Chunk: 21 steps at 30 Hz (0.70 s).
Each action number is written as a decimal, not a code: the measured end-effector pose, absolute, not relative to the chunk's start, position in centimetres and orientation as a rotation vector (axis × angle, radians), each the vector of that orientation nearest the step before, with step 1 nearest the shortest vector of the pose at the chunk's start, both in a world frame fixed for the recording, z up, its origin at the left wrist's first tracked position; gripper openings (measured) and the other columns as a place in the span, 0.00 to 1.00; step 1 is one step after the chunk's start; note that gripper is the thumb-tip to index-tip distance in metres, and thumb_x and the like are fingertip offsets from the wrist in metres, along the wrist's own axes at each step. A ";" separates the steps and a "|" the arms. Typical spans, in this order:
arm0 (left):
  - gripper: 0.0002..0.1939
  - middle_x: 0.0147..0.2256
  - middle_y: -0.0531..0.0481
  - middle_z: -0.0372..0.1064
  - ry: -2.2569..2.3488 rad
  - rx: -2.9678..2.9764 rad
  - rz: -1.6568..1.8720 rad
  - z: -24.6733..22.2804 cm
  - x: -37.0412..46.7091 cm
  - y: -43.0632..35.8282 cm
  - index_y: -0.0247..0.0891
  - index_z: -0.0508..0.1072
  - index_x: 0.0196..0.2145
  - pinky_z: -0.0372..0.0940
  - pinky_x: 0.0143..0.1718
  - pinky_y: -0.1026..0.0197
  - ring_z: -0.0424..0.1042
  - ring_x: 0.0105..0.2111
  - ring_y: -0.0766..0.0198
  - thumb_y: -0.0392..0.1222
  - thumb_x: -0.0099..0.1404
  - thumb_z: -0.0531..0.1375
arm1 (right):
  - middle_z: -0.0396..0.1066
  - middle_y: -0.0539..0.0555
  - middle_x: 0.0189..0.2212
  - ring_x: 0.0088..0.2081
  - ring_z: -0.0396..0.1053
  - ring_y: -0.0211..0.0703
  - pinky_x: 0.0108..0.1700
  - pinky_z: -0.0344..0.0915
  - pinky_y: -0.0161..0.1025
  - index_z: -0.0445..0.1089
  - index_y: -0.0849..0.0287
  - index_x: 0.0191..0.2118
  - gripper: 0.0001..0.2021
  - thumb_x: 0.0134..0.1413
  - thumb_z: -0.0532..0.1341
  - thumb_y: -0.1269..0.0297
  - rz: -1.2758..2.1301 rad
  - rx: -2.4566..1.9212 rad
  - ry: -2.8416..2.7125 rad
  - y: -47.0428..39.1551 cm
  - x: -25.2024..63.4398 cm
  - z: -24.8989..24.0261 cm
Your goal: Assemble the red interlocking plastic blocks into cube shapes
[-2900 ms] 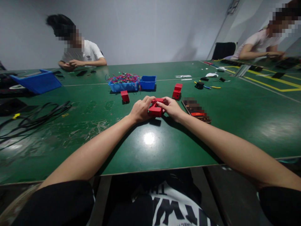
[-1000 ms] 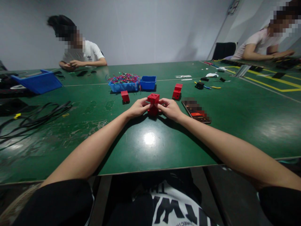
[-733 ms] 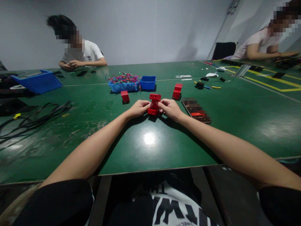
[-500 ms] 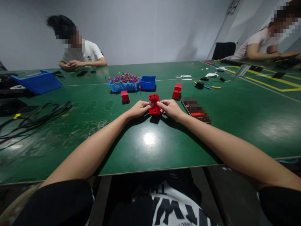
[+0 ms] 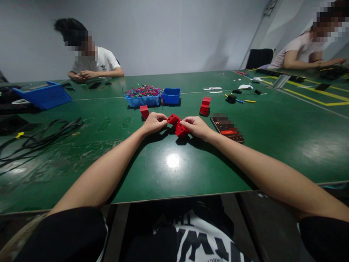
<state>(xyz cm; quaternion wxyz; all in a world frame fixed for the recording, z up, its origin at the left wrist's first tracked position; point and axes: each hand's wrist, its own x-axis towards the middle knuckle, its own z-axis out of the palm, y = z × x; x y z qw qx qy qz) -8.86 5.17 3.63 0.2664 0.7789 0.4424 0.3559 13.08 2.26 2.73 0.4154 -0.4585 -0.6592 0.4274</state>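
Between my hands, just above the table, is a red block [image 5: 182, 131] with small round holes and a notched shape, now tilted. My right hand [image 5: 198, 127] pinches its right side between thumb and fingers. At the upper left end of the block, my left hand [image 5: 155, 123] has its thumb and fingertips closed on the edge. Right behind my left hand stands a small red cube-like block [image 5: 144, 111], partly hidden by it. Beyond my right hand is a stepped red block [image 5: 205, 106].
A phone [image 5: 227, 129] lies right of my right hand. Behind are a blue bin of coloured wires [image 5: 143, 100] and a smaller blue bin [image 5: 171, 96]. Black cables [image 5: 40, 140] lie at left. Two people sit across the green table [image 5: 174, 178].
The held red block has turned from upright to tilted, its top leaning left. My left hand has shifted slightly left and up; my right hand has stayed nearly in place.
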 end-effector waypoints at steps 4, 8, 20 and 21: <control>0.13 0.20 0.52 0.67 1.263 2.294 1.321 3.9 -9.2 5.5 0.35 0.73 0.22 0.59 0.28 0.63 0.61 0.22 0.68 0.46 0.56 0.57 | 0.76 0.52 0.26 0.27 0.69 0.37 0.32 0.64 0.34 0.75 0.62 0.30 0.12 0.50 0.65 0.57 1.139 -1.142 -1.645 2.1 13.1 3.0; 0.10 0.27 0.49 0.69 1.404 2.367 1.710 4.4 -10.5 6.6 0.37 0.73 0.27 0.64 0.40 0.57 0.67 0.31 0.62 0.44 0.57 0.55 | 0.76 0.52 0.26 0.27 0.69 0.37 0.31 0.64 0.34 0.75 0.62 0.30 0.11 0.50 0.65 0.58 1.184 -1.142 -1.624 2.0 13.1 3.2; 0.42 0.60 0.41 0.60 1.621 1.888 1.545 1.4 -18.6 11.2 0.44 0.59 0.60 0.53 0.64 0.42 0.59 0.62 0.46 0.36 0.47 0.64 | 0.74 0.51 0.25 0.26 0.66 0.35 0.30 0.61 0.34 0.74 0.62 0.31 0.12 0.48 0.65 0.56 1.218 -1.105 -1.637 1.5 12.8 3.8; 0.44 0.62 0.40 0.58 1.597 1.905 1.493 1.2 -18.6 11.3 0.43 0.57 0.62 0.52 0.64 0.41 0.57 0.63 0.46 0.38 0.47 0.65 | 0.74 0.50 0.25 0.26 0.66 0.35 0.30 0.61 0.34 0.74 0.62 0.31 0.12 0.48 0.65 0.56 1.220 -1.104 -1.636 1.5 12.8 3.8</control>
